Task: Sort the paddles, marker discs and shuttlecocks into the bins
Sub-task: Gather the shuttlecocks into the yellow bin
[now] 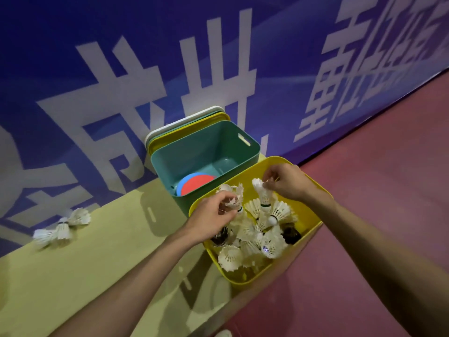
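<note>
Two feathery shuttlecocks (263,194) pinched: left hand (213,215), right hand (286,182).

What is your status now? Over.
Left hand pinches one shuttlecock, right hand a second shuttlecock, both over yellow bin. Marker discs in green bin. Loose shuttlecocks lie far left.

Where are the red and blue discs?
In the head view, the marker discs lie at the bottom of the teal bin, toward its near left corner, just behind the yellow bin of shuttlecocks.
</note>
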The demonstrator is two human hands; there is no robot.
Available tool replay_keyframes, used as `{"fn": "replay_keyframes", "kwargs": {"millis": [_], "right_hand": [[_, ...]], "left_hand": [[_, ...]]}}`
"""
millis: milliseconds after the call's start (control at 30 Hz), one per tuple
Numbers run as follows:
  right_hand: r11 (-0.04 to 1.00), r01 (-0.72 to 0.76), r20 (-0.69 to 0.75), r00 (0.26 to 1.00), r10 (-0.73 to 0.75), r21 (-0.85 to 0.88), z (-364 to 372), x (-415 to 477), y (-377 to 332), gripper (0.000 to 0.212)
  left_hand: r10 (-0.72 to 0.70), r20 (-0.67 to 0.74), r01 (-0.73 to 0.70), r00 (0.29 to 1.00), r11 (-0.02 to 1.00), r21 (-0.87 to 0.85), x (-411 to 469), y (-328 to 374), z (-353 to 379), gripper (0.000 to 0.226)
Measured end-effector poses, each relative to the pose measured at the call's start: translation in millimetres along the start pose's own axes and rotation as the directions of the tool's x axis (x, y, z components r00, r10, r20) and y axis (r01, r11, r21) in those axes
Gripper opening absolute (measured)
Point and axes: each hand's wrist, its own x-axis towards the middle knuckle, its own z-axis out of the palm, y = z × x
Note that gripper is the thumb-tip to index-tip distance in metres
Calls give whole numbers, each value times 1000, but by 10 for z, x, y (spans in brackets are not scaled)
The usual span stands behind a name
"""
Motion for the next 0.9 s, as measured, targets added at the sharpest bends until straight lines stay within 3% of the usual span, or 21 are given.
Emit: {"fn": "replay_keyframes", "kwargs": {"millis": [100, 267, 500, 900], "right_hand": [[1000, -16, 11, 1000, 16, -24, -5, -24, -10, 14], [999, 39, 21, 999, -38, -35, 14, -1, -194, 17], [989, 145, 26, 989, -146, 30, 261, 203, -714, 12], [952, 290, 139, 943, -302, 95, 1151, 823, -2015, 14]], "left_hand": [[30, 53, -29, 998, 999, -15, 14, 34, 48, 39], [89, 71, -87, 993, 996, -38, -17, -20, -101, 31], [57, -104, -67, 993, 993, -93, -93, -393, -531, 20], [-205, -371, 131, 906, 968, -214, -404, -1419, -1469, 23]]}}
